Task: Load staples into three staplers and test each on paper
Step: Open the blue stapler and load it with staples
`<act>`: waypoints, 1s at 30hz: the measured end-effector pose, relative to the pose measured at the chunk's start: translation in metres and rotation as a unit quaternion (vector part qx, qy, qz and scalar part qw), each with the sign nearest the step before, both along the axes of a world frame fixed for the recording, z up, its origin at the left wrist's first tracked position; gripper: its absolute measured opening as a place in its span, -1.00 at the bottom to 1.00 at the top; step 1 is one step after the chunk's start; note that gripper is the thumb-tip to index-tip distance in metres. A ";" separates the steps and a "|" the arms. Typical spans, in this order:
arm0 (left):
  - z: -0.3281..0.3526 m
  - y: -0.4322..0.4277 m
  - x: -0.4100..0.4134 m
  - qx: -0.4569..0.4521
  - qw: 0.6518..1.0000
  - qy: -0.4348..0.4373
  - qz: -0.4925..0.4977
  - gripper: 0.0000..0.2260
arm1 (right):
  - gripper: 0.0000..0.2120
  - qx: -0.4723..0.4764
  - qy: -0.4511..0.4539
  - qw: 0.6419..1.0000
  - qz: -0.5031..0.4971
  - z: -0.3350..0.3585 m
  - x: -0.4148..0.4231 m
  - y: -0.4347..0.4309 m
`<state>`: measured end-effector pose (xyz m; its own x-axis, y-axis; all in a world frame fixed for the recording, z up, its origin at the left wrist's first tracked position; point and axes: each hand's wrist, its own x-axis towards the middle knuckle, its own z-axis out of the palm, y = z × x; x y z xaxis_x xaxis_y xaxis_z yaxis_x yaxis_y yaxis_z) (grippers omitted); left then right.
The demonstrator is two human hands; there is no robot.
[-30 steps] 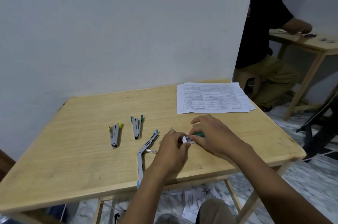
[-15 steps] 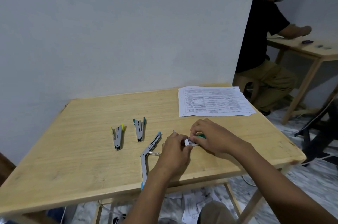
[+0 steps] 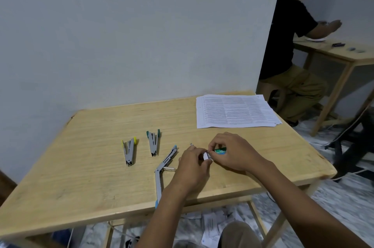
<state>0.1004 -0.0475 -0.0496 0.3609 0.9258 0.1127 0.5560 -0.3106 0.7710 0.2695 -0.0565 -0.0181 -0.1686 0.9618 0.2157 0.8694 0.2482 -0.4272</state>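
Note:
Three small grey staplers lie on the wooden table (image 3: pixel 81 177). The yellow-tipped stapler (image 3: pixel 129 151) and the green-tipped stapler (image 3: pixel 153 143) lie partly open. A blue-tipped stapler (image 3: pixel 163 170) is folded wide open, stretching toward the front edge. Just right of it, my right hand (image 3: pixel 232 151) grips a small green staple box (image 3: pixel 220 151). My left hand (image 3: pixel 192 168) pinches the white inner tray (image 3: pixel 206 156) at the box's left end. Printed paper sheets (image 3: pixel 234 111) lie at the far right corner.
A grey wall stands right behind the table. Another person sits at a second wooden table (image 3: pixel 340 53) at the far right. Scattered papers (image 3: pixel 212 225) lie on the floor under the front edge. A dark stand (image 3: pixel 352 142) stands to the right.
Both hands stay on the staple box in about the same spot. The camera view has shifted slightly; the staplers have not moved.

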 end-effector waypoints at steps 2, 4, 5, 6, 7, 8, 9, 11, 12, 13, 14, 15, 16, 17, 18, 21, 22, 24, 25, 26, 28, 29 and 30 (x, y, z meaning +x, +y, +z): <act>0.000 0.000 0.000 0.008 1.000 0.002 -0.001 -0.83 | -0.93 -0.003 0.009 1.000 -0.009 -0.001 -0.002 0.000; 0.000 0.000 0.000 0.008 1.000 0.002 -0.002 -0.82 | -0.96 -0.019 0.028 0.999 -0.015 -0.003 -0.003 0.001; 0.000 0.000 0.000 0.006 1.000 0.000 -0.001 -0.83 | -0.95 -0.027 0.037 0.999 -0.019 -0.005 -0.003 0.001; 0.000 0.000 0.000 0.006 1.000 -0.002 -0.002 -0.83 | -0.93 -0.035 0.046 0.998 -0.023 -0.006 -0.003 0.001; 0.000 0.000 -0.001 0.008 1.000 -0.004 -0.005 -0.83 | -0.91 -0.043 0.058 0.997 -0.027 -0.007 -0.003 0.001; 0.001 0.000 -0.001 0.011 1.000 -0.004 -0.007 -0.83 | -0.91 -0.048 0.075 0.996 -0.029 -0.007 -0.003 0.001; 0.001 0.000 -0.001 0.012 1.000 -0.002 -0.007 -0.81 | -0.92 -0.048 0.098 0.994 -0.027 -0.007 -0.004 0.000; 0.002 0.000 0.000 0.009 1.000 0.006 -0.003 -0.79 | -0.94 -0.036 0.150 0.988 -0.026 -0.007 -0.005 0.000; 0.003 -0.001 0.000 0.010 1.000 0.010 0.001 -0.78 | -0.94 -0.025 0.179 0.983 -0.030 -0.007 -0.005 -0.001; 0.003 -0.001 0.000 0.009 1.000 0.013 0.004 -0.77 | -0.94 -0.013 0.214 0.976 -0.038 -0.006 -0.005 -0.001; 0.004 -0.002 0.000 0.007 1.000 0.016 0.007 -0.76 | -0.95 -0.003 0.254 0.966 -0.050 -0.005 -0.006 -0.002; 0.003 -0.002 0.000 0.003 1.000 0.017 0.009 -0.75 | -0.95 0.002 0.294 0.954 -0.062 -0.004 -0.007 -0.004; 0.003 -0.002 0.000 0.000 1.000 0.016 0.010 -0.75 | -0.93 0.005 0.326 0.943 -0.072 -0.003 -0.008 -0.005; 0.003 -0.003 0.000 -0.005 1.000 0.012 0.012 -0.74 | -0.89 0.007 0.346 0.935 -0.080 -0.001 -0.008 -0.007; 0.003 -0.003 0.000 -0.011 1.000 0.008 0.014 -0.73 | -0.85 0.008 0.356 0.930 -0.086 0.000 -0.009 -0.008; 0.005 -0.003 -0.002 -0.034 0.999 -0.006 0.012 -0.60 | -0.77 -0.005 0.382 0.919 -0.101 0.002 -0.011 -0.014; 0.007 -0.006 -0.003 -0.036 0.999 -0.017 0.005 -0.57 | -0.77 -0.007 0.390 0.915 -0.104 0.002 -0.011 -0.016; 0.015 -0.014 -0.006 -0.009 0.998 -0.055 -0.009 -0.59 | -0.82 -0.003 0.415 0.904 -0.103 0.003 -0.011 -0.021; 0.020 -0.019 -0.009 0.026 0.997 -0.072 -0.006 -0.63 | -0.84 0.004 0.432 0.897 -0.098 0.005 -0.012 -0.023; 0.027 -0.023 -0.013 0.075 0.993 -0.089 0.006 -0.67 | -0.86 0.012 0.445 0.891 -0.095 0.006 -0.013 -0.025; 0.039 -0.023 -0.025 0.186 0.975 -0.103 0.062 -0.76 | -0.89 0.027 0.473 0.876 -0.088 0.010 -0.017 -0.027; 0.043 -0.020 -0.033 0.223 0.965 -0.094 0.099 -0.78 | -0.91 0.032 0.485 0.870 -0.084 0.010 -0.020 -0.028; 0.046 -0.016 -0.042 0.228 0.961 -0.074 0.135 -0.79 | -0.92 0.039 0.484 0.871 -0.082 0.009 -0.024 -0.027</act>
<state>0.0588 -0.0630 -0.0033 0.0626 0.8260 0.5602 0.5578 -0.4944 0.6666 0.2458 -0.0839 -0.0088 0.2666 0.9319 0.2461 0.1389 0.2155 -0.9666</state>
